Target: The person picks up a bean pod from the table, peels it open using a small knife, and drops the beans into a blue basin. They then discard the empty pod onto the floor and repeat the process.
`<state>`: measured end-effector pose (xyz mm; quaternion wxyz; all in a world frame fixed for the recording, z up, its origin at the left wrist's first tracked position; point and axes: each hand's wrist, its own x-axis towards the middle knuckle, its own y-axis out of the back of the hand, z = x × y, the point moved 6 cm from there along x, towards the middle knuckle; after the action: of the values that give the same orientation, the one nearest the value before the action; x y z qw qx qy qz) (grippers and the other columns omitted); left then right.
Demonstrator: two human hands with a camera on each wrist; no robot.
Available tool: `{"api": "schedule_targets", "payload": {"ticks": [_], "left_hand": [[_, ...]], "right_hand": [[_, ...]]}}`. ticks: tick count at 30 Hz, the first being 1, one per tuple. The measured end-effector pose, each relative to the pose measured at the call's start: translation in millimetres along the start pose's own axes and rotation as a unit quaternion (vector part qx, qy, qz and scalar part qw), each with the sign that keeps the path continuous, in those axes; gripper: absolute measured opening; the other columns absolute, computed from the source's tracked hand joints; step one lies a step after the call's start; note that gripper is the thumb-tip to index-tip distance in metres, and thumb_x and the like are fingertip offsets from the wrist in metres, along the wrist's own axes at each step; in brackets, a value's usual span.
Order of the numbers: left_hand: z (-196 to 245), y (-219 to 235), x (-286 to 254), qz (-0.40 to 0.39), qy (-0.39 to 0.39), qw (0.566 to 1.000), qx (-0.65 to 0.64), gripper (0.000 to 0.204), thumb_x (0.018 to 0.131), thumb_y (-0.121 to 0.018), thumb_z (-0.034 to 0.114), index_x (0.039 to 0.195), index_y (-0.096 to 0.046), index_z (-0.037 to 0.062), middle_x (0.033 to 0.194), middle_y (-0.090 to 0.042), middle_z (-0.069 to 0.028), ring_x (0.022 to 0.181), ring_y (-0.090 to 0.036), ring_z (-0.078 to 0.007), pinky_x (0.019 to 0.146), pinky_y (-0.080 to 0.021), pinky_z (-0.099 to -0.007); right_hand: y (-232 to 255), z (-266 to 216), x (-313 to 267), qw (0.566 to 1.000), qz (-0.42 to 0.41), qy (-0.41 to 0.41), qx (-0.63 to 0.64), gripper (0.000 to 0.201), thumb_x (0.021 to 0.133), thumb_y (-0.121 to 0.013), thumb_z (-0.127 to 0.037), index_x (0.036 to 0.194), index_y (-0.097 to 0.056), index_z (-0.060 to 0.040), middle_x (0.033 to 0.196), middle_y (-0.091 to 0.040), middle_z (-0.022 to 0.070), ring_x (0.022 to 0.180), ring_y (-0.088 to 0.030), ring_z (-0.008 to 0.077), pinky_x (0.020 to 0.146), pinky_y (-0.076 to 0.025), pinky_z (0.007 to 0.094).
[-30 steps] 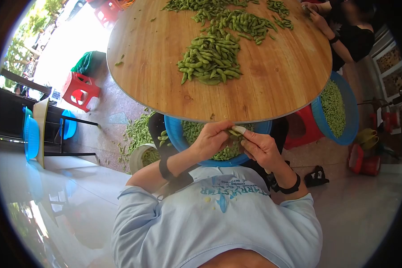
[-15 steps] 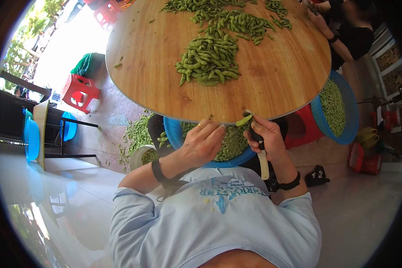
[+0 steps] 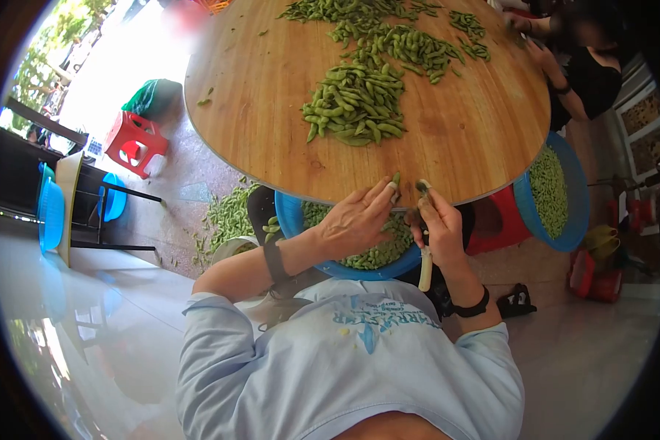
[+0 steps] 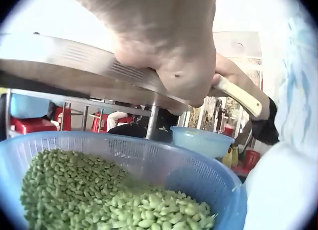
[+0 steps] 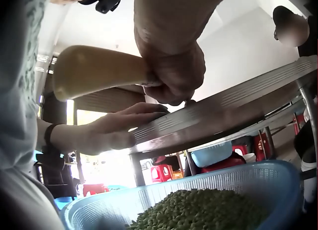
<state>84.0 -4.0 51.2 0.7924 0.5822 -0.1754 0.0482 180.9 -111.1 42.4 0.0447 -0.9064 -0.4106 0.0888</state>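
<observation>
In the head view, my left hand (image 3: 353, 222) is at the near table edge, a green pod (image 3: 397, 177) at its fingertips. Just to its right, my right hand (image 3: 442, 229) grips a tool by its cream handle (image 3: 425, 273), which points back toward the shirt; its dark end is by the fingers. The right wrist view shows the handle (image 5: 99, 73) under the curled right hand (image 5: 174, 61). Below both hands is a blue basket (image 3: 290, 213) of shelled green beans (image 3: 374, 253). Unshelled pods (image 3: 356, 103) are heaped on the round wooden table (image 3: 249, 125).
Another blue basin of beans (image 3: 548, 187) stands at the right by a red stool (image 3: 502, 220). Loose pods (image 3: 231, 213) lie on the floor at the left, beside a pale bucket (image 3: 231, 251). Across the table at the right sits another person (image 3: 594, 77).
The pod in the right hand half a second ago is gone from it. My left hand has moved right and forward to the table edge and has a pod at its fingertips.
</observation>
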Motion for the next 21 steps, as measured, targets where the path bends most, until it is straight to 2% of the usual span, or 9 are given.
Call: {"api": "schedule_targets", "payload": {"ticks": [6,9,14,15,16,17,18,20,21], "left_hand": [[-19,18,-18,-0.023,0.039,0.999,0.024,0.079,0.069,-0.074,0.040,0.124,-0.047,-0.0090,0.139,-0.035,-0.0212,0.132,-0.034,-0.0345,0.106,-0.030,-0.0408],[-46,39,-43,-0.057,0.103,0.993,0.021,0.089,0.067,-0.076,0.041,0.132,-0.038,-0.0072,0.141,-0.033,-0.0220,0.133,-0.031,-0.0355,0.106,-0.029,-0.0438],[-143,97,-133,0.035,0.299,0.940,0.160,0.110,0.063,-0.080,0.044,0.142,-0.020,-0.0021,0.139,-0.033,-0.0245,0.125,-0.036,-0.0410,0.104,-0.029,-0.0472],[-161,112,-152,0.010,0.394,0.904,0.166,0.100,0.066,-0.079,0.044,0.137,-0.028,-0.0060,0.137,-0.034,-0.0267,0.125,-0.035,-0.0418,0.104,-0.030,-0.0473],[-201,124,-196,-0.070,0.510,0.781,0.353,0.080,0.072,-0.075,0.043,0.123,-0.046,-0.0110,0.132,-0.039,-0.0289,0.125,-0.036,-0.0408,0.102,-0.031,-0.0480],[-190,144,-182,-0.029,0.449,0.797,0.404,0.046,0.078,-0.071,0.032,0.104,-0.061,-0.0057,0.121,-0.050,-0.0244,0.119,-0.042,-0.0388,0.096,-0.037,-0.0471],[-190,150,-170,-0.027,0.447,0.798,0.404,0.046,0.078,-0.071,0.032,0.104,-0.061,-0.0057,0.121,-0.050,-0.0244,0.119,-0.042,-0.0388,0.096,-0.037,-0.0471],[-173,156,-127,0.177,0.322,0.909,0.197,0.021,0.080,-0.067,0.017,0.093,-0.063,0.0008,0.107,-0.057,-0.0178,0.107,-0.051,-0.0356,0.088,-0.043,-0.0434],[-163,152,-101,0.197,0.270,0.934,0.125,0.012,0.079,-0.064,0.006,0.090,-0.062,0.0041,0.097,-0.059,-0.0133,0.096,-0.055,-0.0338,0.082,-0.046,-0.0399]], "right_hand": [[5,8,3,1.000,-0.003,0.004,0.009,0.033,0.099,-0.042,-0.015,0.125,-0.045,0.0041,0.077,-0.059,0.0077,0.049,-0.046,0.0051,0.040,-0.037,0.0188],[6,14,4,1.000,-0.014,-0.010,0.024,0.033,0.099,-0.043,-0.015,0.125,-0.046,0.0045,0.077,-0.059,0.0080,0.050,-0.046,0.0051,0.040,-0.037,0.0188],[8,16,1,1.000,-0.012,-0.009,0.028,0.033,0.099,-0.043,-0.015,0.125,-0.046,0.0048,0.077,-0.059,0.0080,0.050,-0.047,0.0052,0.040,-0.037,0.0191],[9,17,1,0.999,-0.007,-0.013,0.036,0.032,0.099,-0.043,-0.015,0.124,-0.046,0.0048,0.077,-0.059,0.0079,0.050,-0.047,0.0053,0.040,-0.037,0.0192],[8,15,0,0.999,-0.006,-0.009,0.034,0.032,0.099,-0.043,-0.015,0.124,-0.046,0.0048,0.077,-0.059,0.0079,0.050,-0.047,0.0053,0.040,-0.037,0.0192],[3,16,-1,0.999,-0.015,-0.020,0.040,0.032,0.098,-0.044,-0.015,0.123,-0.047,0.0045,0.077,-0.059,0.0076,0.050,-0.047,0.0055,0.041,-0.037,0.0191],[-2,16,-1,0.998,-0.023,-0.029,0.046,0.031,0.098,-0.044,-0.015,0.123,-0.048,0.0042,0.077,-0.059,0.0074,0.050,-0.047,0.0056,0.041,-0.037,0.0190],[-9,15,2,0.998,-0.027,-0.038,0.043,0.031,0.098,-0.045,-0.015,0.123,-0.048,0.0034,0.077,-0.059,0.0069,0.050,-0.047,0.0057,0.041,-0.037,0.0190],[-13,14,3,0.998,-0.031,-0.042,0.038,0.032,0.098,-0.045,-0.015,0.124,-0.048,0.0031,0.077,-0.059,0.0067,0.050,-0.047,0.0055,0.041,-0.037,0.0190]]}}
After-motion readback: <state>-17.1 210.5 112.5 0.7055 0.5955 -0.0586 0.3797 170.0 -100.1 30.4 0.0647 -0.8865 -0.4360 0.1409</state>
